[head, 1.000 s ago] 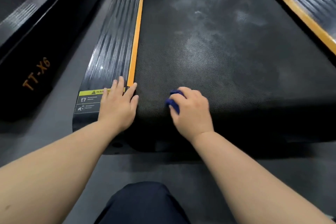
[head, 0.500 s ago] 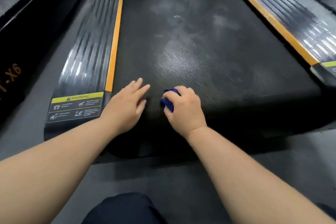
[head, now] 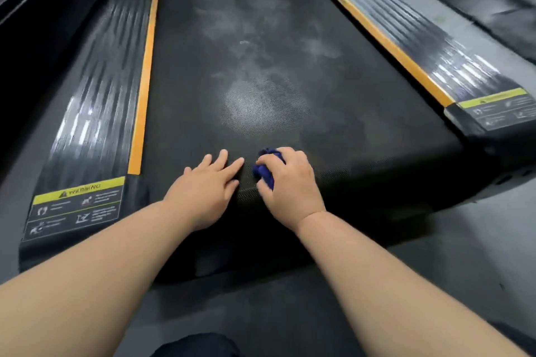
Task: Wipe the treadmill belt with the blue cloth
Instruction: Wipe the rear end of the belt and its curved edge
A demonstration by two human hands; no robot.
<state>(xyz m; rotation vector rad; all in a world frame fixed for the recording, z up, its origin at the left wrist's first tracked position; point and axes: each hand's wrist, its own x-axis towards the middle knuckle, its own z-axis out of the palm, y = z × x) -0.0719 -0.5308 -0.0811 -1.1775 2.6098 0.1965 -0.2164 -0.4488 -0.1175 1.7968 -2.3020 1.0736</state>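
At the near end of the black textured treadmill belt (head: 348,101), the right hand (head: 291,182) gripped a bunched dark-blue cloth (head: 265,172). At its nine o'clock, the left hand (head: 206,191) lay flat, fingers spread. Orange-edged ribbed side rails (head: 95,113) flanked the belt; pale dusty smudges (head: 261,107) lay at twelve o'clock.

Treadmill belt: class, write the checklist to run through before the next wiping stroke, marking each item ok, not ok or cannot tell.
1. Crumpled blue cloth gripped in the right hand: ok.
2. Cloth resting on the black textured treadmill belt: ok.
3. The left hand flat on the belt, beside the cloth, clear of the path ahead: ok.
4. Pale dusty patch ahead of the cloth wiped away: not ok.
5. Belt stopped: cannot tell.
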